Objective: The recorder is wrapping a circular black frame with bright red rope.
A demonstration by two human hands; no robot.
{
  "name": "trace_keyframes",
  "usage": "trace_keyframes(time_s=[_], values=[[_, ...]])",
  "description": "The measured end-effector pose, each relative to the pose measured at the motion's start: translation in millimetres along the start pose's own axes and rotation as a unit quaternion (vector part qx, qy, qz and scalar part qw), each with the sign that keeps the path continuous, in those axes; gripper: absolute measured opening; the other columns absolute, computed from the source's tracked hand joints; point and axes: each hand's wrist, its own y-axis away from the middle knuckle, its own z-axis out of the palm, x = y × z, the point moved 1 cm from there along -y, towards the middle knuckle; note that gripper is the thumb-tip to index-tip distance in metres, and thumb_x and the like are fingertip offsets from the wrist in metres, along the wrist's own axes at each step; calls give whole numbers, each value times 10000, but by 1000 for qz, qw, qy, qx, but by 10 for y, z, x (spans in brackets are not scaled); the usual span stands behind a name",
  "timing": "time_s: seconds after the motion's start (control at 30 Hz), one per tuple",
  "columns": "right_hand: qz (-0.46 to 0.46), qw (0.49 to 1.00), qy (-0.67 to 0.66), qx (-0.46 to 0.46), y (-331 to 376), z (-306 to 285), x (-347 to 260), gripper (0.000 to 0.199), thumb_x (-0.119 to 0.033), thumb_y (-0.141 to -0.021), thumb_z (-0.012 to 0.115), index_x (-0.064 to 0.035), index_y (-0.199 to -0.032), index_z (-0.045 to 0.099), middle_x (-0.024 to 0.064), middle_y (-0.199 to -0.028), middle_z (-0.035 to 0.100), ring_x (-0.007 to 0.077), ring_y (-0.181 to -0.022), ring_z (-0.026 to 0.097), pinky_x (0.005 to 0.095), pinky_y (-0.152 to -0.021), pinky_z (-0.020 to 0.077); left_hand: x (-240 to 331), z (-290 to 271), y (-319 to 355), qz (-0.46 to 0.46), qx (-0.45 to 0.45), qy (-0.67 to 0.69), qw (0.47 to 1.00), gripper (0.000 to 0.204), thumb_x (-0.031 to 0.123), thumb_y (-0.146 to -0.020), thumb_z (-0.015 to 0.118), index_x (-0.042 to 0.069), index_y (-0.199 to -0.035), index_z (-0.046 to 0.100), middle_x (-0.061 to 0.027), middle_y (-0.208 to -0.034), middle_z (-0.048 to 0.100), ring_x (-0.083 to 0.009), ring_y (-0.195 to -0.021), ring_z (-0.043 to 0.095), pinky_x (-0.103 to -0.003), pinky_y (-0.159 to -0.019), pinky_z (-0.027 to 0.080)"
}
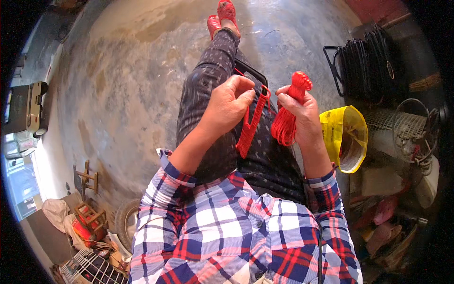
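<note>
A looped bundle of red cord is gripped in my right hand, its gathered top standing above the thumb and its loops hanging below. My left hand is closed in a pinch beside a black looped frame. What lies between its fingertips is too small to make out. Against my thighs hangs a woven strip of red cord, its upper end looped at the frame. Part of the strip's left edge is hidden by my left hand. The two hands are a short way apart.
My legs in dark patterned trousers stretch ahead over a concrete floor. To the right are a yellow bag, a stack of black frames and wire mesh. A small wooden stool and a tire lie at lower left.
</note>
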Motion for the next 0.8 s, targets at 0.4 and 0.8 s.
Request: trace_keyframes(time_s=[0.4, 0.8], values=[[50, 996, 17, -66, -104, 132, -21, 89, -97, -854, 671, -39, -846, 604, 21, -748, 610, 115, -669, 593, 276, -634, 489, -87, 120, -59, -176, -114, 399, 893, 231, 82, -865, 552, 34, -1090, 527, -99, -951, 634, -227, -832, 649, -365, -755, 539], [37, 997, 57, 24, 46, -72, -36, 189, -125, -860, 696, -5, -999, 651, 24, -898, 652, 100, -796, 597, 249, -736, 468, -178, 166, 15, -151, -102, 447, 876, 243, 78, -866, 546, 50, -1106, 524, -76, -915, 622, -192, -785, 637, -328, -668, 516]])
